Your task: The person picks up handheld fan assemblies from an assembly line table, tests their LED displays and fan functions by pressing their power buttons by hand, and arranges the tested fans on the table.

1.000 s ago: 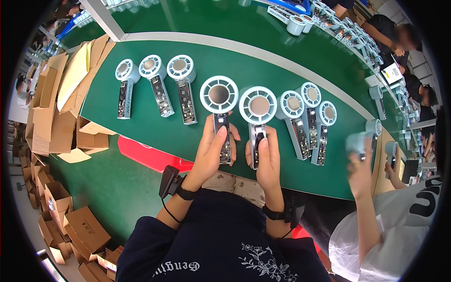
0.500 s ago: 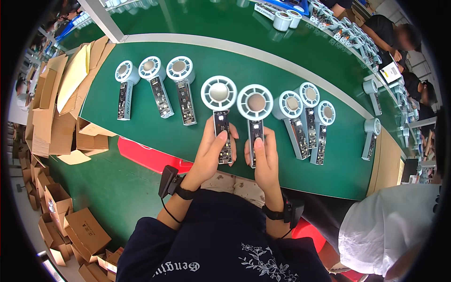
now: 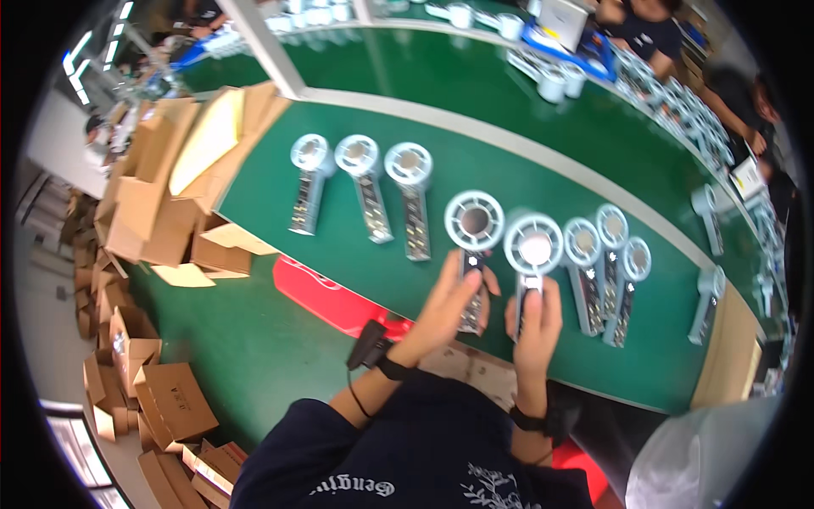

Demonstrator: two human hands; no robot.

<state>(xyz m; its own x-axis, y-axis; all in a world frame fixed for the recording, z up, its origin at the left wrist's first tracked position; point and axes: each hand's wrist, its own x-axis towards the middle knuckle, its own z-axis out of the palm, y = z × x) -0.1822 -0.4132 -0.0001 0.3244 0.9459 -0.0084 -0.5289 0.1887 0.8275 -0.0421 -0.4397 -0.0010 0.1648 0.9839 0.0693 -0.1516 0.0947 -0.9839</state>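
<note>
My left hand [image 3: 447, 299] is closed around the handle of a pale blue handheld fan [image 3: 474, 222], its round head pointing away from me. A second fan [image 3: 533, 246] of the same kind is gripped upright in my right hand [image 3: 539, 329], the thumb lying along its handle. Both handles have an uncovered face; a dark circuit board shows on the left one, while my thumb hides much of the right one. The two fan heads are side by side, close together, above the near part of the green table [image 3: 339, 271]. Motion slightly blurs the right fan.
Three similar fans, the nearest one [image 3: 409, 165] included, lie left of my hands. Another three, among them one fan [image 3: 583, 243], cluster at right. Cardboard boxes [image 3: 174, 403] fill the left side. A red stool [image 3: 326, 301] stands below the table edge. A person's pale sleeve [image 3: 704, 458] is at lower right.
The whole view has swung, so table, fans and hands appear farther right and lower. Both hands keep their fans, drawn slightly nearer to me; the light on the two fan discs has altered.
</note>
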